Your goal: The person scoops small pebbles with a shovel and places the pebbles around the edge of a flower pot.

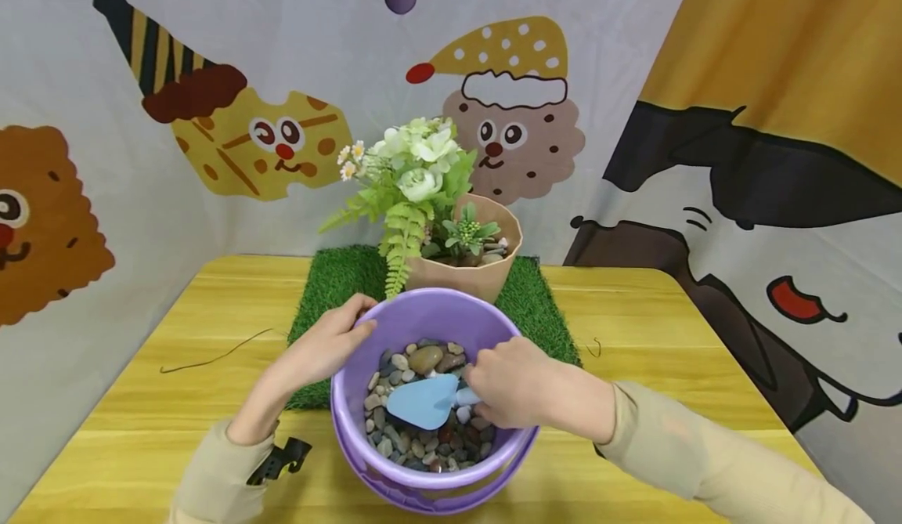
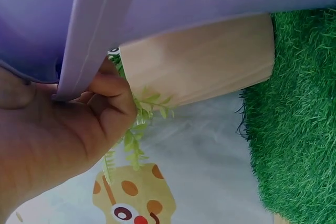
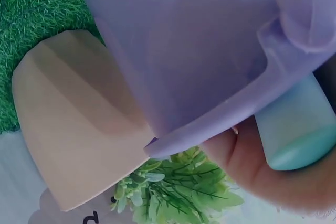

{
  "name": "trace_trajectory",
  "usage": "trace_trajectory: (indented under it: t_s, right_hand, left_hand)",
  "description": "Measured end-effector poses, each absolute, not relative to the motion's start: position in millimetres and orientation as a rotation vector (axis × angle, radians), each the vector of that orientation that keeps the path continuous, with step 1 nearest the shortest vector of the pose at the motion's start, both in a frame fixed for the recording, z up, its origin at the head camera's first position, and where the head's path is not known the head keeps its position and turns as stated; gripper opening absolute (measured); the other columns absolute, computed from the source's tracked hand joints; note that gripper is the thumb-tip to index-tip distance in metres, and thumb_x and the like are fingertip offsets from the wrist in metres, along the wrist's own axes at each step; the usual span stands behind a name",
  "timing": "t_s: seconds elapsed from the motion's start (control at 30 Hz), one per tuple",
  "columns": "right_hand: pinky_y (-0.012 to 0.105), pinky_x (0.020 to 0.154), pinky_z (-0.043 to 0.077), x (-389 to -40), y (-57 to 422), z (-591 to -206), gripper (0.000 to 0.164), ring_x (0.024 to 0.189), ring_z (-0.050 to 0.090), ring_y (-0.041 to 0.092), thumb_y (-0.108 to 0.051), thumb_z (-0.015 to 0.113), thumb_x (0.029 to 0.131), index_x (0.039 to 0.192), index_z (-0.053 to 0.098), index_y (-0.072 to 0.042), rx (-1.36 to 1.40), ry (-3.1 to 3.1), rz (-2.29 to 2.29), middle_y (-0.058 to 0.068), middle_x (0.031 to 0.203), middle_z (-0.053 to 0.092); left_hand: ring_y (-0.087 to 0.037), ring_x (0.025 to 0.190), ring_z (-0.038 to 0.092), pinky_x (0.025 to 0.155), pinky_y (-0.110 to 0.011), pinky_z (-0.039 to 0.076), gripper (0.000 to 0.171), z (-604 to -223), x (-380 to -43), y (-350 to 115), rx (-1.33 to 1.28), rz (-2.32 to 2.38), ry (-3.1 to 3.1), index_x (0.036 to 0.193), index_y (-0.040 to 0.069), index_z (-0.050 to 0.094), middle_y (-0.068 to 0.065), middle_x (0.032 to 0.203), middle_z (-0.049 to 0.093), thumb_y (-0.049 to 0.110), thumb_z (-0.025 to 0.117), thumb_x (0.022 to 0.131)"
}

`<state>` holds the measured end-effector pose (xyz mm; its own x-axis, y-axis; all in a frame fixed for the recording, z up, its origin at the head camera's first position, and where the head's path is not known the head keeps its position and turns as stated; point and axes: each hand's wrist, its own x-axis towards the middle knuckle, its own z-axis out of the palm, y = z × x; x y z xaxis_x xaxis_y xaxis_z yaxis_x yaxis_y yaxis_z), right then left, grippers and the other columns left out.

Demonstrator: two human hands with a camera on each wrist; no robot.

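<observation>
A purple bucket (image 1: 437, 314) stands on the table with pebbles (image 1: 405, 444) covering its bottom. My left hand (image 1: 320, 349) grips the bucket's left rim; in the left wrist view, its curled fingers (image 2: 113, 95) are around the edge. Inside the bucket, my right hand (image 1: 521, 383) holds a light blue trowel (image 1: 423, 402) by its handle. The blade points left, low over the pebbles; whether it touches them I cannot tell. In the right wrist view, the end of the trowel handle (image 3: 299, 129) sticks out of the hand past the bucket rim.
Behind the bucket is a tan pot (image 1: 458, 275) with stones, green leaves and white flowers (image 1: 423, 156). It stands on a green turf mat (image 1: 543, 320) laid on the wooden table (image 1: 648, 367). Thin dark wires (image 1: 218, 355) lie on both sides. A printed cloth hangs behind.
</observation>
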<state>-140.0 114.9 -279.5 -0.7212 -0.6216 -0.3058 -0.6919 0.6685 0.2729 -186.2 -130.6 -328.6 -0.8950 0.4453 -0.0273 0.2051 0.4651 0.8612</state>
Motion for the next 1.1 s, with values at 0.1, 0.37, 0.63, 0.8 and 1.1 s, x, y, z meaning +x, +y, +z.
trace_trajectory:
  t_s: [0.1, 0.37, 0.63, 0.8, 1.1]
  right_hand:
    - [0.030, 0.055, 0.051, -142, 114, -277, 0.023, 0.058, 0.055, 0.015, -0.035, 0.066, 0.079, 0.084, 0.065, -0.013, -1.081, 2.681, 0.614, 0.000, 0.073, 0.062]
    - [0.026, 0.045, 0.043, -140, 111, -262, 0.009, 0.052, 0.049, 0.014, -0.022, 0.071, 0.072, 0.076, 0.064, -0.017, -1.102, 2.723, 0.847, -0.002, 0.065, 0.059]
    - [0.024, 0.044, 0.042, -134, 103, -253, 0.008, 0.050, 0.049, 0.012, -0.025, 0.072, 0.072, 0.074, 0.067, -0.018, -1.069, 2.721, 1.061, -0.005, 0.064, 0.058]
    - [0.023, 0.044, 0.043, -135, 99, -258, 0.008, 0.050, 0.049, 0.011, -0.026, 0.071, 0.073, 0.073, 0.068, -0.018, -1.040, 2.715, 1.134, -0.006, 0.065, 0.059]
    - [0.023, 0.043, 0.040, -147, 102, -275, 0.019, 0.048, 0.046, 0.008, -0.039, 0.066, 0.079, 0.067, 0.065, -0.024, -1.353, 2.671, 1.162, -0.009, 0.066, 0.060]
  left_hand:
    - [-0.023, 0.075, 0.067, 0.056, -0.025, 0.057, 0.033, -329, -185, -130, 0.546, 1.388, 2.474, 0.122, -0.001, 0.041, -0.028, 0.108, 0.058, 0.019, 0.038, 0.096]
    - [-0.022, 0.075, 0.067, 0.056, -0.025, 0.057, 0.032, -328, -183, -130, 0.544, 1.373, 2.467, 0.119, -0.004, 0.042, -0.031, 0.111, 0.056, 0.014, 0.043, 0.092]
    - [-0.017, 0.068, 0.066, 0.055, -0.024, 0.056, 0.032, -325, -185, -134, 0.566, 1.289, 2.515, 0.117, -0.003, 0.044, -0.027, 0.104, 0.060, 0.012, 0.047, 0.090]
    - [-0.017, 0.071, 0.066, 0.056, -0.022, 0.056, 0.030, -325, -183, -134, 0.575, 1.254, 2.574, 0.116, -0.002, 0.047, -0.026, 0.104, 0.061, 0.012, 0.046, 0.090]
    - [-0.020, 0.069, 0.066, 0.054, -0.022, 0.056, 0.027, -328, -179, -125, 0.510, 1.290, 2.635, 0.115, -0.001, 0.046, -0.028, 0.104, 0.060, 0.009, 0.041, 0.090]
